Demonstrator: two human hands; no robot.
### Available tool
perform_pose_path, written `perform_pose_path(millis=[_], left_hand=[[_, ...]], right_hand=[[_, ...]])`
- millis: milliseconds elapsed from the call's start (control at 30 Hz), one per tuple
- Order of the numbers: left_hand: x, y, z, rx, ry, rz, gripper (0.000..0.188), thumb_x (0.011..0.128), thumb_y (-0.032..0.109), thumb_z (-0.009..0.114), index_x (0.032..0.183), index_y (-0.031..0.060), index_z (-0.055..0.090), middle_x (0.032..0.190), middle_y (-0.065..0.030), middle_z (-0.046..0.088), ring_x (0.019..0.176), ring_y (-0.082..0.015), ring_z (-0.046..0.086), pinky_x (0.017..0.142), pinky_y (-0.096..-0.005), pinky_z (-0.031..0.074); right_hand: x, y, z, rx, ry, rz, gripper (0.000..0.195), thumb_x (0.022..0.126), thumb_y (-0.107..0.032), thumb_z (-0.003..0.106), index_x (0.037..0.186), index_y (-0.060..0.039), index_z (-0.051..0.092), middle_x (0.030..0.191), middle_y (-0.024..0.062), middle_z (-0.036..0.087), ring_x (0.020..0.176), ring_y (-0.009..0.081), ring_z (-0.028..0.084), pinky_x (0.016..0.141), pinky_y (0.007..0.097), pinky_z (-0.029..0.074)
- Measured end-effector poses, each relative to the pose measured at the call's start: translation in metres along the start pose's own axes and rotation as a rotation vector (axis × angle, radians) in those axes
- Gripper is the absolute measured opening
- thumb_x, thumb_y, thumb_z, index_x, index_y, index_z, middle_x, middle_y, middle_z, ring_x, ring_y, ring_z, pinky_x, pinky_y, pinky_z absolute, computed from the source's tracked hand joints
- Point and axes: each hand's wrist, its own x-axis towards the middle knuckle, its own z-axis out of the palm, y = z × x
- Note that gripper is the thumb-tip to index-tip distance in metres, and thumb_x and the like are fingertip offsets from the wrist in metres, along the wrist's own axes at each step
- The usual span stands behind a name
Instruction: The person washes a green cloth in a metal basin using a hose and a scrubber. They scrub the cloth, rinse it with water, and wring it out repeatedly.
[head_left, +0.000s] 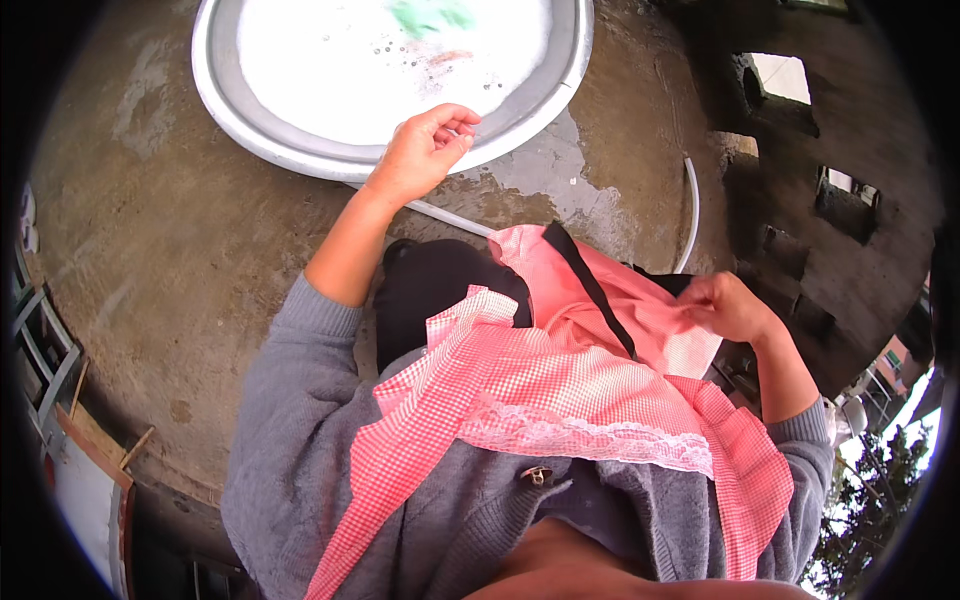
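Note:
My left hand (429, 150) hovers at the near rim of a large metal basin (517, 146), fingers loosely curled and nothing in them. White suds (322, 82) fill the basin, with a green cloth (435, 16) and a small reddish-brown patch showing through. On the right, my slightly blurred right hand (727, 307) pinches the edge of a red-and-white gingham apron (585, 375). The apron lies over my lap and chest and has a white lace band (592, 439). A black strap (592, 292) runs across its skirt.
The concrete floor (172, 300) is wet in places. A pale hose (450, 217) emerges beneath the basin, and another curved length (691, 217) lies to the right. A block wall with square openings (795, 120) stands at right. Metal frames (52, 375) and a white panel (86, 480) are at far left.

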Motion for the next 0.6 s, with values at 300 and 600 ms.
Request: perform_pose_path(millis=[300,600], left_hand=[[0.010,-0.030,-0.028,-0.181,0.048,-0.004,0.019,0.084,0.004,0.054,0.103,0.0007,0.057,0.091,-0.0037,0.059,0.085,-0.0088,0.055,0.074,-0.0218,0.044],[0.022,-0.015,-0.044,-0.091,-0.077,0.119,0.025,0.082,0.005,0.056,0.107,0.0040,0.057,0.094,-0.0040,0.061,0.086,-0.0095,0.056,0.077,-0.0244,0.044]], right_hand=[[-0.132,0.063,0.117,0.321,-0.638,0.687,0.025,0.072,-0.009,0.064,0.096,-0.0048,0.066,0.087,0.0102,0.066,0.080,0.0198,0.063,0.074,0.0291,0.048],[-0.078,0.166,0.038,-0.219,0.288,0.783,0.025,0.071,-0.010,0.063,0.095,-0.0049,0.066,0.091,0.0124,0.066,0.084,0.0242,0.063,0.074,0.0328,0.049]])
